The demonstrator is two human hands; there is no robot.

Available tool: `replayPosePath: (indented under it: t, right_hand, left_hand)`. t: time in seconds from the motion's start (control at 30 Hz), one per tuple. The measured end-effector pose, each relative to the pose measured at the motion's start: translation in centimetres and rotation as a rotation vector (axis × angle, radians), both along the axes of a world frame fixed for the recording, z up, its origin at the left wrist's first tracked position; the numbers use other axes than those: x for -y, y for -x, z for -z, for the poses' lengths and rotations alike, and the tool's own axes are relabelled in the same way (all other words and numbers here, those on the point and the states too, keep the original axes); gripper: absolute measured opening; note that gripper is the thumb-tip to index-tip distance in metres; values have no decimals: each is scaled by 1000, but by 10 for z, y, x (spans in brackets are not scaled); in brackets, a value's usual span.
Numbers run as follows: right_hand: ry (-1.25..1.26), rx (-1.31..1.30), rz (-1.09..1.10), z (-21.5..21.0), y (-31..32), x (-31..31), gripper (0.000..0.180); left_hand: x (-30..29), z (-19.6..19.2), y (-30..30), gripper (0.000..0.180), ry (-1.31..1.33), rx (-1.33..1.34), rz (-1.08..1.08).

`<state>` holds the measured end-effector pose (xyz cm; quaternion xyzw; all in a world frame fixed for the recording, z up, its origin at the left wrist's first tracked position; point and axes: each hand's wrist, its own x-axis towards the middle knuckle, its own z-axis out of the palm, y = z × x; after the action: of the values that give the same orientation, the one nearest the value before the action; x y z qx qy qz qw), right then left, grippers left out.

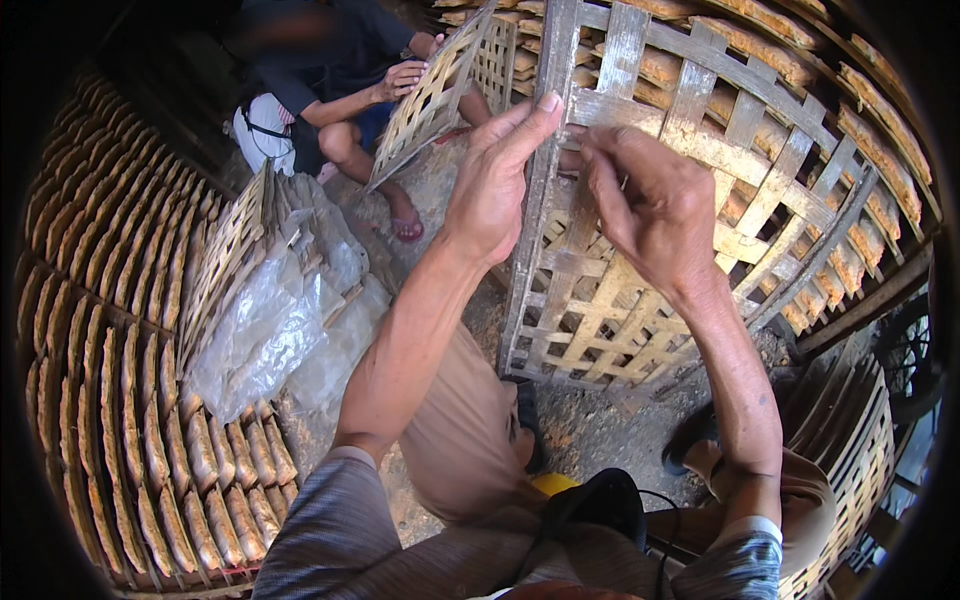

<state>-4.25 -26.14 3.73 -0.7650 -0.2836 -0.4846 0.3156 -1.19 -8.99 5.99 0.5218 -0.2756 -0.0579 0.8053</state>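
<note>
A woven bamboo lattice tray with a weathered wooden edge bar stands upright in front of me. My left hand grips the edge bar, its thumb lying along the wood and some fingers out of sight behind it. My right hand is closed against the lattice close to that bar, its fingers curled in toward the weave. Whatever those fingertips hold, if anything, is hidden by the hand.
Racks of filled slats line the left; more stacked layers curve behind the tray. Clear plastic sheets lie over stacked trays at left. Another person sits ahead holding a lattice tray. More lattice panels lean at lower right.
</note>
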Motion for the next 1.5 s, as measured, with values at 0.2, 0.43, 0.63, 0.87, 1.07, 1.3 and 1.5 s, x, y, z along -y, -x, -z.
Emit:
replayPosePath:
  t: [0.2,0.43,0.63,0.87,1.07,1.3,1.5]
  right_hand:
    - [-125,-127,-85,13,10,-9,10]
    - [-70,-83,-50,41,12,-17,20]
    - [30,-77,-112,62,7,-12,8]
    - [-42,27,-110,38,-7,-13,8]
    - [-128,-122,-268,78,-7,-15,16]
    - [83,-107,-142,84,3,-28,10]
    - [134,-144,-198,107,12,-36,13]
  left_hand:
    - [-3,-3,1,37,-23,-30,-44]
    - [-1,1,-6,41,-3,-38,-53]
    - [-7,1,-11,42,20,-52,-74]
    - [4,-2,-9,41,-39,36,-135]
    - [-2,-6,-10,37,9,-24,-129]
    - [-19,-3,-21,32,136,-129,-116]
    - [-29,-9,-23,27,127,-116,-228]
